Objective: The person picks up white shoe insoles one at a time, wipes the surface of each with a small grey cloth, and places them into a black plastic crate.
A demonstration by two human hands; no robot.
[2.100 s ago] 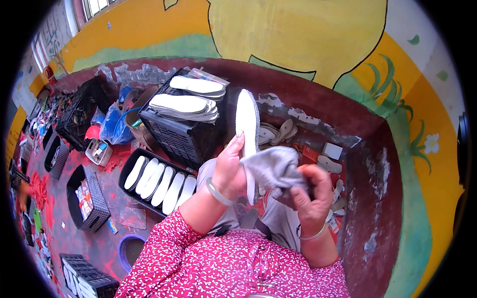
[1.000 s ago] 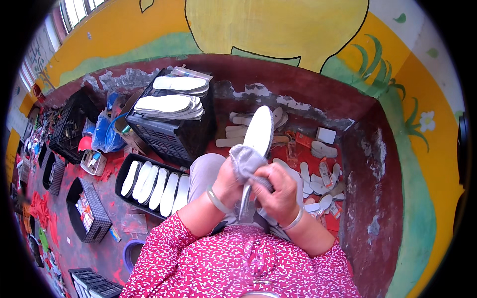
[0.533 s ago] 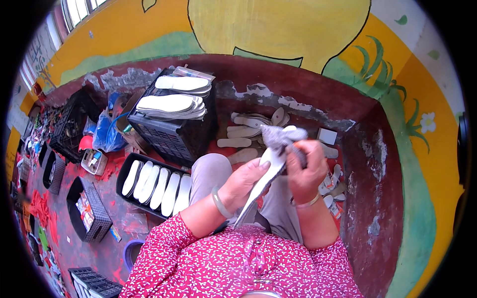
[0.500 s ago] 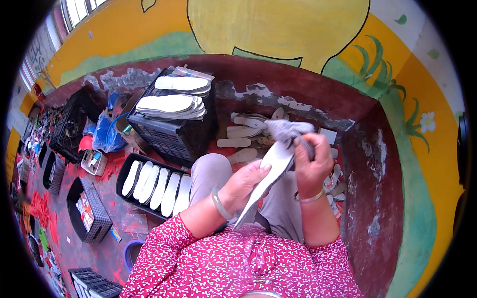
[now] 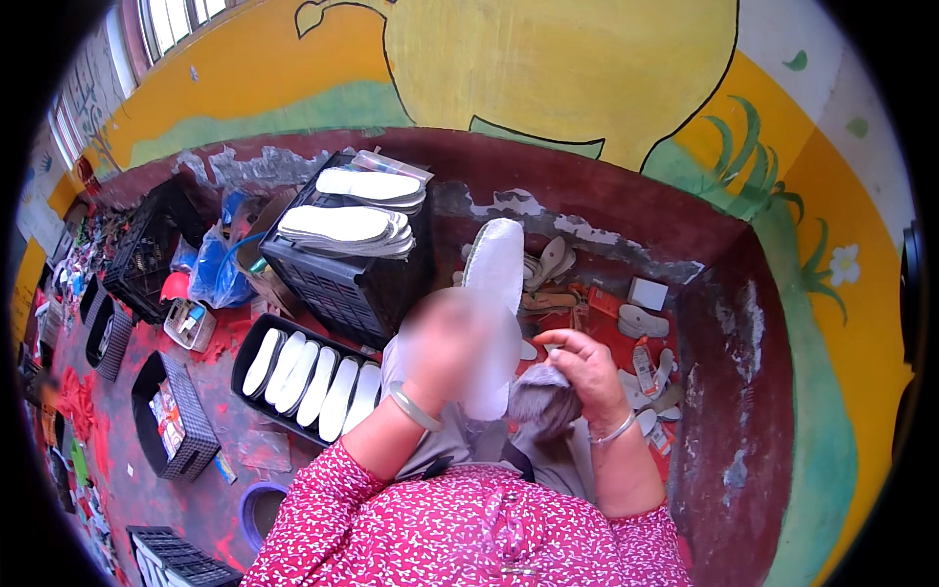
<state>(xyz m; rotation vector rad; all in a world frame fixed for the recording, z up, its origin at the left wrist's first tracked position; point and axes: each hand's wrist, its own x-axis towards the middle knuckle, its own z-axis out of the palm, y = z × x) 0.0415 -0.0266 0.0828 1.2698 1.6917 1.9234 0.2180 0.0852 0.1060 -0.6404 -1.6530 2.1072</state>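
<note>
Wall (image 5: 636,191) dark red with peeling patches on its lower band, closing off the far side and the right; black crate (image 5: 333,289) at the far left, bearing two stacks of pale insoles (image 5: 342,225); black basket (image 5: 281,415) on its near side, with a row of white insoles (image 5: 318,389) standing tilted in it; loose insoles (image 5: 643,321) scattered far right, beyond the hands. White insole (image 5: 496,259) held up between the two hands in front of the lap, toe and heel not told apart; long axis runs far to near, the far end leaning slightly right, broad face toward the viewer; left hand (image 5: 445,338) the nearer, at the insole's left edge about midway along; right hand (image 5: 590,372) lies to the right, with a gap between its fingertips and the insole. Surface plain white, edge stitching visible on the far left rim, no clear mark; middle and part of the near half lost in blur. Left hand also blurred, finger spread unreadable; judged closed on the insole, as no other support shows; right hand partly curled, thumb and forefinger reaching left, other fingers bent around grey cloth (image 5: 545,396); cloth bunched, hanging just right of the insole's near end, contact uncertain.
</note>
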